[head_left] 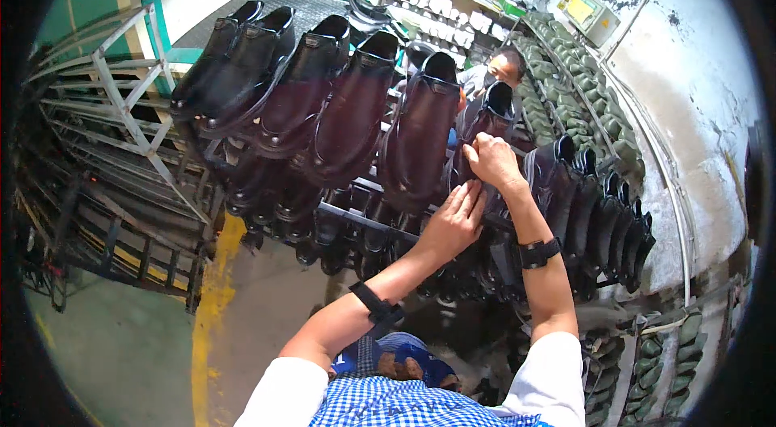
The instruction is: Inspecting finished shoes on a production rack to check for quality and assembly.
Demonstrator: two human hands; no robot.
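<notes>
Black leather shoe (485, 132) sits toe-down on rack (356, 217); your right hand (491, 160) is closed on its upper to hold it, left hand (459, 217) lies open, flat, bracing below.

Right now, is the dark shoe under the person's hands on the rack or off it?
On the rack. The shoe stands toe-down in the row, with the right hand and left hand pressed on it.
</notes>
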